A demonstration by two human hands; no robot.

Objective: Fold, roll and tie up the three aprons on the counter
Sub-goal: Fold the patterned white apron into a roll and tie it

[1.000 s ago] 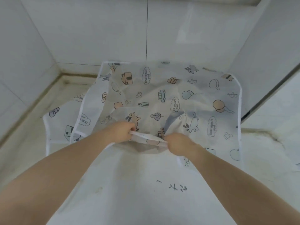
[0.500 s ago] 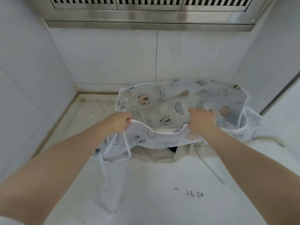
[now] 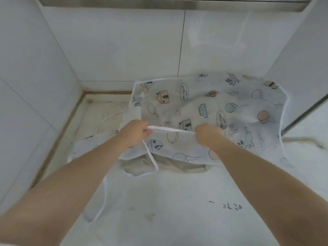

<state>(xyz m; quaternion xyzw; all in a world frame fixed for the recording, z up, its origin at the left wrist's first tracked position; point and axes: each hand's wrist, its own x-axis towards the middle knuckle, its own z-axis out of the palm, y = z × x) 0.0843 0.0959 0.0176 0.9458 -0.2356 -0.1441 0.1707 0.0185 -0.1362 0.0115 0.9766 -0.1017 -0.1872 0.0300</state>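
Note:
A translucent white apron (image 3: pixel 209 105) printed with houses, cars and rabbits lies spread toward the back of the counter. My left hand (image 3: pixel 135 132) and my right hand (image 3: pixel 208 134) each pinch its white-trimmed top edge and hold that edge raised between them. A white tie strap (image 3: pixel 150 157) hangs in a loop below my left hand and trails toward me. Part of another printed apron (image 3: pixel 85 148) shows at the left, under the first. A beige cloth (image 3: pixel 165 166) peeks out beneath the lifted edge.
White tiled walls close in on the left, back and right. The pale counter (image 3: pixel 177 201) has dark scribble marks (image 3: pixel 230 206) near the front right. A steel hood edge (image 3: pixel 159 1) runs along the top. A white cord (image 3: pixel 110 116) lies at the back left.
My hands have come closer together along the apron's top edge, the right hand sliding left. The apron has settled flatter and the camera has tilted down a little.

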